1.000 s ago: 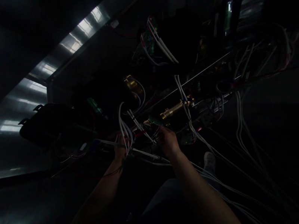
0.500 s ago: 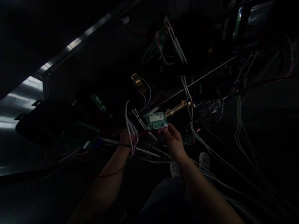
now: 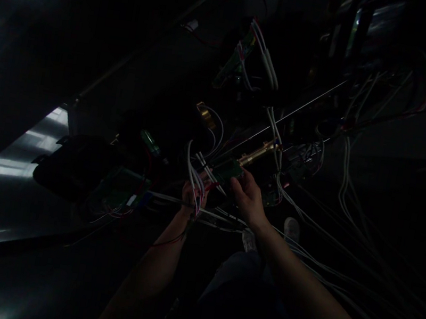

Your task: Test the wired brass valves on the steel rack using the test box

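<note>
My right hand (image 3: pixel 248 197) pinches the lower right edge of a small green circuit board (image 3: pixel 228 171), thumb on the near side. The board is tilted and its face is dark. Beside its left end, my left hand (image 3: pixel 193 195) is curled, partly covered by white and purple wires (image 3: pixel 195 182). What its fingers hold is hidden by wires and shadow. Something red shows between the left hand and the board. Just beyond the board lies a brass-coloured tube fitting (image 3: pixel 258 154).
Another green board (image 3: pixel 121 188) with wires lies at the left, near a black case (image 3: pixel 70 166). A wired board (image 3: pixel 234 61) stands farther back. Long white cables (image 3: pixel 320 271) run off to the right. A shiny metal panel (image 3: pixel 10 187) borders the left. The scene is very dark.
The board has tipped, so its pale label no longer shows and its face is darker. My left hand has moved up and right, closer to the board. The view has shifted slightly.
</note>
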The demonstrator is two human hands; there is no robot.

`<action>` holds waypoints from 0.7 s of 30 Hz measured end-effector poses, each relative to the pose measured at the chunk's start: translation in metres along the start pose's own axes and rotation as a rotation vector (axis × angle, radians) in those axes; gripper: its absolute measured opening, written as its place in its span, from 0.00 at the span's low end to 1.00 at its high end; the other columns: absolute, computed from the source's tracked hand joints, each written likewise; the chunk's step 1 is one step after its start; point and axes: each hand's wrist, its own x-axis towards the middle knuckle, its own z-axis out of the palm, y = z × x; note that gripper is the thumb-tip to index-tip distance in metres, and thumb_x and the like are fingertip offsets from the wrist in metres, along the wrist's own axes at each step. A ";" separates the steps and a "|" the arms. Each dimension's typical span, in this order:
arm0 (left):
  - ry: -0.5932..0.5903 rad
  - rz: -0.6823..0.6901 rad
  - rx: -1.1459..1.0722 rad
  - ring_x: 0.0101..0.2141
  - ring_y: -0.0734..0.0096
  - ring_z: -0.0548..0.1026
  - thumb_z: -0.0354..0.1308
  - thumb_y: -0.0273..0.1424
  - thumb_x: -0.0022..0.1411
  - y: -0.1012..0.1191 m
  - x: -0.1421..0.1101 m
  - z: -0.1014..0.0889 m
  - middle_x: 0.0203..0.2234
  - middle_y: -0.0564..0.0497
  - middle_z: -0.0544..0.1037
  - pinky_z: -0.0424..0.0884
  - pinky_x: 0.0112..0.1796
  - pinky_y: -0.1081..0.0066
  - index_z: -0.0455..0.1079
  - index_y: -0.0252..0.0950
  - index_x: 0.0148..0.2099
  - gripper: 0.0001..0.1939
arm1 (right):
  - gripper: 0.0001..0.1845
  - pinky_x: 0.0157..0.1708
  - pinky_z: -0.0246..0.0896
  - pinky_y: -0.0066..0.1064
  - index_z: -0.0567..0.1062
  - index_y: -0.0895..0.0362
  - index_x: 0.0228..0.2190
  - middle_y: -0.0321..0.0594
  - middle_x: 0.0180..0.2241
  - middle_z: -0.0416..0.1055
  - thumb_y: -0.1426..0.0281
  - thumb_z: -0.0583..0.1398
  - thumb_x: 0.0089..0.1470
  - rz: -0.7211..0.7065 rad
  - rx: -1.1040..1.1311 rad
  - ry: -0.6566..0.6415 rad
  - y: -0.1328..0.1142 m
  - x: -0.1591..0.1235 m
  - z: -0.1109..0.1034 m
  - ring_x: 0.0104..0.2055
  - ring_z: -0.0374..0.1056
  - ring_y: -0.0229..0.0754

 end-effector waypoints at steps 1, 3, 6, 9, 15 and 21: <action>0.004 0.021 -0.019 0.42 0.63 0.75 0.52 0.37 0.61 0.008 0.001 0.001 0.40 0.46 0.77 0.70 0.48 0.62 0.71 0.38 0.41 0.11 | 0.26 0.51 0.59 0.40 0.65 0.56 0.49 0.45 0.47 0.70 0.58 0.58 0.50 0.006 0.017 0.006 0.002 -0.001 -0.001 0.48 0.66 0.46; 0.024 0.030 -0.061 0.42 0.63 0.75 0.53 0.37 0.60 0.020 -0.001 0.004 0.40 0.45 0.77 0.70 0.48 0.62 0.70 0.37 0.43 0.12 | 0.27 0.52 0.58 0.40 0.64 0.57 0.49 0.45 0.47 0.69 0.58 0.59 0.50 0.015 0.042 0.007 0.007 -0.003 -0.002 0.49 0.66 0.46; 0.013 -0.021 -0.151 0.46 0.63 0.73 0.56 0.37 0.57 0.028 -0.007 0.009 0.43 0.45 0.76 0.70 0.49 0.63 0.66 0.36 0.50 0.19 | 0.28 0.54 0.57 0.39 0.63 0.57 0.49 0.46 0.48 0.68 0.58 0.60 0.49 -0.010 0.061 -0.005 0.013 -0.005 -0.003 0.50 0.65 0.45; -0.044 -0.080 -0.180 0.50 0.61 0.70 0.59 0.36 0.55 0.027 -0.012 0.015 0.48 0.44 0.73 0.68 0.51 0.62 0.64 0.37 0.53 0.24 | 0.28 0.54 0.58 0.39 0.62 0.56 0.50 0.45 0.48 0.67 0.58 0.60 0.50 -0.049 0.034 0.001 0.015 -0.006 -0.002 0.51 0.64 0.45; 0.013 -0.126 -0.138 0.53 0.58 0.68 0.60 0.35 0.55 0.025 -0.010 0.015 0.50 0.45 0.72 0.65 0.54 0.58 0.66 0.39 0.52 0.21 | 0.30 0.48 0.62 0.38 0.59 0.56 0.54 0.46 0.47 0.67 0.58 0.57 0.53 -0.115 -0.166 0.071 0.009 -0.008 0.000 0.47 0.66 0.45; -0.003 -0.122 -0.117 0.56 0.58 0.64 0.57 0.35 0.58 0.029 -0.012 0.015 0.46 0.45 0.74 0.63 0.56 0.56 0.68 0.38 0.49 0.17 | 0.24 0.35 0.64 0.35 0.64 0.55 0.50 0.41 0.34 0.71 0.57 0.55 0.55 -0.047 -0.240 0.133 0.001 -0.009 -0.002 0.34 0.68 0.42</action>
